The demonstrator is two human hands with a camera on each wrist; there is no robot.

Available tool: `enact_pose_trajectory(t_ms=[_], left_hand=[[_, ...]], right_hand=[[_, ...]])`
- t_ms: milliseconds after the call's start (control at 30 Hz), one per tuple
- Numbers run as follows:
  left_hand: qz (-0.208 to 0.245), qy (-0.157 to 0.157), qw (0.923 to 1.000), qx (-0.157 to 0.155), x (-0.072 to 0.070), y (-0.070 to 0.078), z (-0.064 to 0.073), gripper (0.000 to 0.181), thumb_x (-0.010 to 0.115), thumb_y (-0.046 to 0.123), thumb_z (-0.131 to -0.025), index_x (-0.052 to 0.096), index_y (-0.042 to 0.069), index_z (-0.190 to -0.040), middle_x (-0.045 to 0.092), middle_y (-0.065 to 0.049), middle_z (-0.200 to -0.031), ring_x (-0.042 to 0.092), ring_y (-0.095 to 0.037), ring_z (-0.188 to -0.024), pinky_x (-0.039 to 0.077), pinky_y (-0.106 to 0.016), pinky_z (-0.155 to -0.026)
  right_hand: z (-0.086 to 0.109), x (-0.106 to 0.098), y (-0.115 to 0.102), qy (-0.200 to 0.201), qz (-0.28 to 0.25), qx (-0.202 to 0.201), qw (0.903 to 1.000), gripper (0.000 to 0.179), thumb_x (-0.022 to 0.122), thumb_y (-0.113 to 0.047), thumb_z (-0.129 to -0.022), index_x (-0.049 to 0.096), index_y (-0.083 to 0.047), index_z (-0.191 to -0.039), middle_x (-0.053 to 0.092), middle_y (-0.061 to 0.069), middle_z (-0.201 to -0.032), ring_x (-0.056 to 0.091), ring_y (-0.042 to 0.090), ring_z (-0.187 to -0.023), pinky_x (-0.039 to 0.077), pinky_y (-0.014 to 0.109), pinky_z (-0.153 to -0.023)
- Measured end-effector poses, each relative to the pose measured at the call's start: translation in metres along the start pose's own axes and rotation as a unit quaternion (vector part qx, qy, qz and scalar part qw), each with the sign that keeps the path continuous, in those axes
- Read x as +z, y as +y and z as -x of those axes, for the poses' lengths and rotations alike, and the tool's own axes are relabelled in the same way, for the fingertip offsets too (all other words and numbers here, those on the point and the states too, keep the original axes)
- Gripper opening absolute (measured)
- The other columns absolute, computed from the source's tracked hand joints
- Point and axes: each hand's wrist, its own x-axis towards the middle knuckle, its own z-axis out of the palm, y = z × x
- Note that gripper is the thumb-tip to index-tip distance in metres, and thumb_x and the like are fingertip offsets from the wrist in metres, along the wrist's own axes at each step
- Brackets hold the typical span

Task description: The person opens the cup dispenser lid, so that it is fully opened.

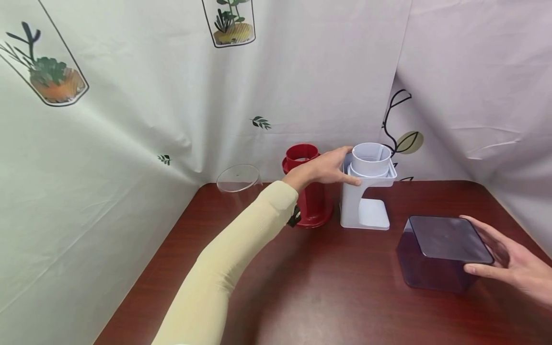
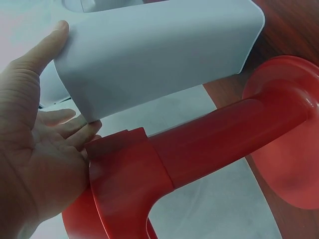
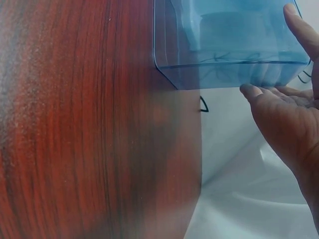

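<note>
In the head view my left hand (image 1: pixel 329 165) grips the upper left of a white stand (image 1: pixel 352 206), which has a round cup-like top and a flat square base. The left wrist view shows the thumb and fingertips at the edges of the white stand (image 2: pixel 164 55). Right beside that hand stands a red stand (image 1: pixel 316 206) with a round top and round base. My right hand (image 1: pixel 513 258) holds a see-through bluish box (image 1: pixel 448 237) from its right side, thumb at the near edge, fingers at the far one. Its flat face is up.
A clear round container (image 1: pixel 238 179) is at the back left of the dark red wooden table (image 1: pixel 319 297). White cloth (image 1: pixel 319 81) with plant prints hangs behind and on both sides.
</note>
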Motion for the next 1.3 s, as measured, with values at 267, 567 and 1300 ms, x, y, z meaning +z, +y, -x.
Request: enact_pose_trajectory(t_ms=[267,567,1300], left_hand=[[0.003,0.011,0.9999,-0.009,0.002,-0.001,0.000,0.103,0.083,0.045,-0.090,0.025,0.010,-0.167,0.044,-0.006,-0.159,0.043,-0.021,-0.146,0.043,-0.038,-0.117],[0.003,0.027,0.9995,-0.017,0.004,-0.003,0.000,0.103,0.085,0.046,-0.089,0.028,0.009,-0.166,0.046,-0.007,-0.158,0.045,-0.021,-0.143,0.044,-0.036,-0.116],[0.177,0.111,0.9777,0.023,-0.032,-0.008,0.031,0.093,0.075,0.046,-0.098,0.024,0.012,-0.169,0.034,0.003,-0.171,0.030,-0.009,-0.156,0.031,-0.030,-0.124]], right_hand=[[0.001,0.000,0.000,0.000,-0.008,-0.008,0.9999,0.104,0.065,0.028,-0.085,0.017,-0.008,-0.170,0.036,-0.020,-0.163,0.037,-0.014,-0.141,0.042,0.004,-0.095],[0.001,0.000,0.001,0.003,-0.012,-0.007,0.9999,0.104,0.065,0.028,-0.085,0.017,-0.009,-0.170,0.034,-0.020,-0.165,0.035,-0.015,-0.142,0.043,0.004,-0.095],[-0.003,-0.003,-0.007,-0.002,-0.093,-0.045,0.9947,0.103,0.059,0.034,-0.084,0.014,-0.003,-0.170,0.028,-0.010,-0.174,0.023,-0.010,-0.153,0.025,0.005,-0.111]])
